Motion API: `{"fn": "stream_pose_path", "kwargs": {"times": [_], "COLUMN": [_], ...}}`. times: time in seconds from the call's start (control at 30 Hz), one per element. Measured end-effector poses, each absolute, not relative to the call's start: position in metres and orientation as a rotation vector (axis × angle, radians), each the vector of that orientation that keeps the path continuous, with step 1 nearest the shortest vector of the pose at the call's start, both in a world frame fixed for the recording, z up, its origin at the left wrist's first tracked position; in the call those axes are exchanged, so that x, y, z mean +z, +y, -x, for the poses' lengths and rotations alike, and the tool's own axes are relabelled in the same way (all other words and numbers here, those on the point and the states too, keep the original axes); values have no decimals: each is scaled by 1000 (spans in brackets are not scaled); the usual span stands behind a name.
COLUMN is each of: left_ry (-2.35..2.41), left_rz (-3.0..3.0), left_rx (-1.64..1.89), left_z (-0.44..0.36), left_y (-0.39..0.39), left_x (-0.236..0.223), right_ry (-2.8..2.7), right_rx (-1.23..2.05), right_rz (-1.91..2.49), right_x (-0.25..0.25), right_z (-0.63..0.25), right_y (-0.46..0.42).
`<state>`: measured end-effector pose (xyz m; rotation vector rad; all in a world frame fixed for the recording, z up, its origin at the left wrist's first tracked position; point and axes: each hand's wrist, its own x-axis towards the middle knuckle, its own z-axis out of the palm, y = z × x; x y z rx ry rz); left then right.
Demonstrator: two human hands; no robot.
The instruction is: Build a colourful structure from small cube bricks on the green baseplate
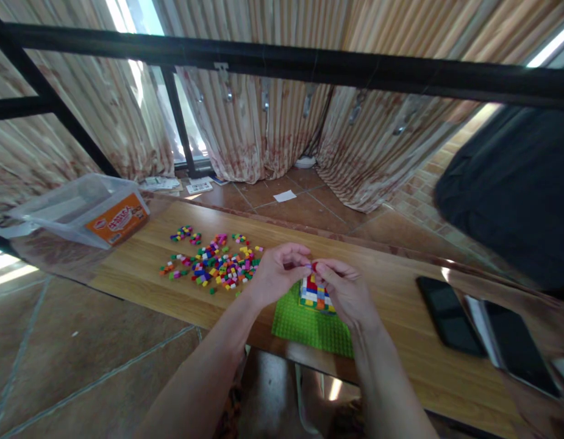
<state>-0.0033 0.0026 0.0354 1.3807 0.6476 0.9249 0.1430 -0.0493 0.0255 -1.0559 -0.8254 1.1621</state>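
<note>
Above a small multicoloured brick structure [316, 299], both hands meet fingertip to fingertip. My left hand [279, 274] pinches what looks like a small purple brick [308, 266]. Right beside it, a small red brick [314, 266] sits at the fingertips of my right hand [346, 286], which is closed on it. Whether the two bricks are joined I cannot tell. The structure, with white, blue, orange, yellow and red bricks, stands on a green baseplate [309, 326]; the hands partly hide it.
Loose coloured bricks [222, 265] are spread left of the baseplate on the wooden table [382, 262]. A clear plastic bin [80, 207] with an orange label stands at the far left. Two dark phone-like devices [449, 314] [519, 344] lie at the right.
</note>
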Motion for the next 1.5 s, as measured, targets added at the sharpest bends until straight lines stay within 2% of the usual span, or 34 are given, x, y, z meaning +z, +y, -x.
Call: {"fn": "stream_pose_path", "kwargs": {"times": [0.13,0.37,0.5,0.67,0.87,1.23,1.5], "left_ry": [690,868,1079,1436,1560,1592,1344], "left_rz": [-1430,-1600,-1834,-2190,-2250,-2296,-2203], "left_rx": [905,904,798,498,361,395,577], "left_z": [7,15,19,28,32,30,2], "left_y": [7,14,17,18,20,20,6], "left_x": [32,26,21,17,14,16,18], "right_ry": [-726,-741,-800,-924,-1279,-1539,-1549], "right_rx": [1257,1228,999,602,504,460,487], "right_rz": [995,1010,1116,1439,1658,1733,1735], "right_x": [29,25,19,9,0,-4,-5], "right_z": [-145,-153,-173,-212,-219,-213,-216], "right_y": [-50,-51,-50,-53,-58,-57,-53]}}
